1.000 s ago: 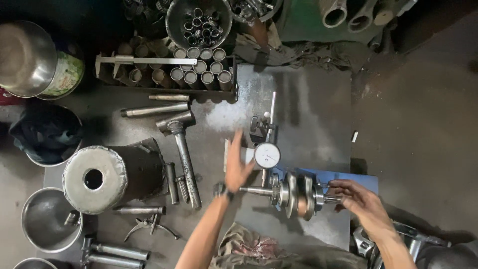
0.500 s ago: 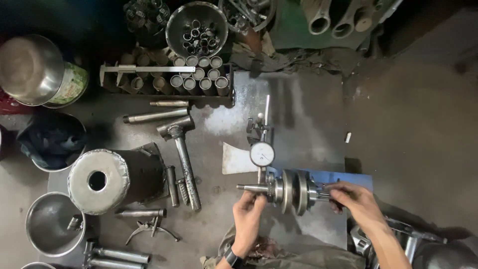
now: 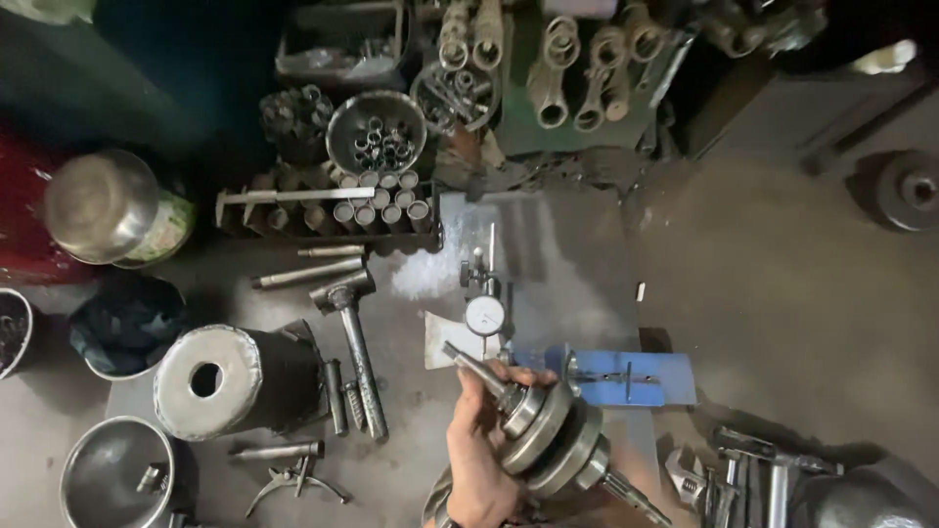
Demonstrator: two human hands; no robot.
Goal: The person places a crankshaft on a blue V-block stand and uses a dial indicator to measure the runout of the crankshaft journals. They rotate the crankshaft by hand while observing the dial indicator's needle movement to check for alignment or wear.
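My left hand (image 3: 477,460) grips a steel crankshaft (image 3: 553,440) by one of its shaft ends and holds it tilted, lifted off the blue stand (image 3: 626,376) behind it. The crankshaft's round webs sit just right of my fingers, and its other shaft end points down to the right. A dial gauge (image 3: 484,315) on a small post stands just beyond my hand, next to the blue stand. My right hand is out of sight.
A hammer (image 3: 357,362) and loose pins lie left of my hand, beside a heavy metal cylinder (image 3: 210,376). Behind are a tray of short tubes (image 3: 372,210), a caliper (image 3: 284,196) and a bowl of rings (image 3: 381,132). Wrenches (image 3: 743,469) lie at the bottom right.
The crankshaft has come off the blue stand and now sits tilted in my left hand. My right hand has left the view. The camera has moved closer.
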